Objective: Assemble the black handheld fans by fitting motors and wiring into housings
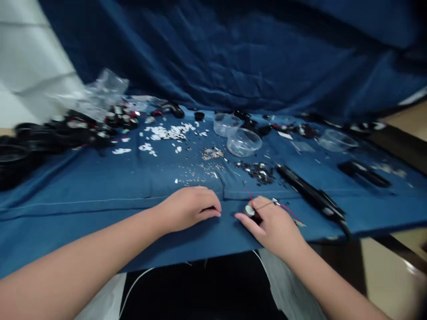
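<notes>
My right hand (274,224) is closed around a small round motor-like part (249,210) with a pale metallic end. Dark and red wires (289,210) trail from it over the back of the hand, and a small metallic piece shows along them. To the left, my left hand (193,205) rests low over the blue cloth (110,191), thumb and fingertips drawn together in a pinch. Whatever may be between those fingertips is too small or hidden. A gap separates the two hands.
A black corded handheld tool (313,193) lies right of my right hand. Beyond are clear bowls (245,143), black bits (258,172), brown bits (212,154) and white pieces (170,132). Black round parts (20,155) and a plastic bag (106,91) stand left; another black object (363,173) lies right.
</notes>
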A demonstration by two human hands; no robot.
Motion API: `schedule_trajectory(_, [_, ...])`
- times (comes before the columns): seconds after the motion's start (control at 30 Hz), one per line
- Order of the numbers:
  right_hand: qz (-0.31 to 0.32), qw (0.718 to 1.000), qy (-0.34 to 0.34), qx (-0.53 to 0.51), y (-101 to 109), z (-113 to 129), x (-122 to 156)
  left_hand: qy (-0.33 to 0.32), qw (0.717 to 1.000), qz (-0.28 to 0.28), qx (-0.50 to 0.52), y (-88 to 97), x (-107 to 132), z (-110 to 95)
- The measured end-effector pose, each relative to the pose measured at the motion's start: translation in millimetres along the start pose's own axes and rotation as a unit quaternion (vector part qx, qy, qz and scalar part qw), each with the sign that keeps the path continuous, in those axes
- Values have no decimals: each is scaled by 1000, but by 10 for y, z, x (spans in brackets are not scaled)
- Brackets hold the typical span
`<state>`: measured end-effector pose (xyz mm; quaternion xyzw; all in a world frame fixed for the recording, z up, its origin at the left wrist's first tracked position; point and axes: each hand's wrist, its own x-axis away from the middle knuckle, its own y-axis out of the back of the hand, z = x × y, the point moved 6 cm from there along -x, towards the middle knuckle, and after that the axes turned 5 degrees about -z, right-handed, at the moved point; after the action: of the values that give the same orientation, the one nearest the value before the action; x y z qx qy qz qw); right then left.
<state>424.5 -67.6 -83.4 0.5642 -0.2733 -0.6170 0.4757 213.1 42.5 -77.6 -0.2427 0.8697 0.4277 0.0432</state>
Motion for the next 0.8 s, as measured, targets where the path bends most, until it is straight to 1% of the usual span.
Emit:
schedule_trajectory(0.13, [35, 998, -40, 17, 18, -31, 75, 8, 1000, 26, 15, -29, 3, 18])
schedule_trajectory(0.23, [41, 999, -31, 10, 71, 27, 108, 14, 999, 39, 16, -29, 22, -25])
schedule_trajectory(0.33, [13, 1000, 3, -3, 118, 107, 132, 8, 999, 48, 5, -26, 40, -89])
schedule_trajectory(0.4, [-11, 1000, 24, -4, 97, 125, 160, 6, 999, 45, -12, -20, 43, -104])
schedule_trajectory(0.53, [-75, 994, 63, 50, 44, 149, 195, 1, 1000, 16, -22, -14, 56, -120])
schedule_trajectory(0.6, [-84, 991, 69, 76, 48, 175, 178, 6, 1000, -8, -13, -27, 73, -134])
schedule_trajectory(0.63, [-75, 992, 67, 78, 49, 188, 156, 14, 1000, -21, -8, -40, 82, -133])
schedule_trajectory(0.7, [-34, 996, 52, 61, 36, 211, 92, 36, 999, -37, 2, -83, 97, -118])
schedule_trajectory(0.8, [19, 999, 30, 34, 1, 254, -9, 66, 997, -31, 14, -168, 100, -81])
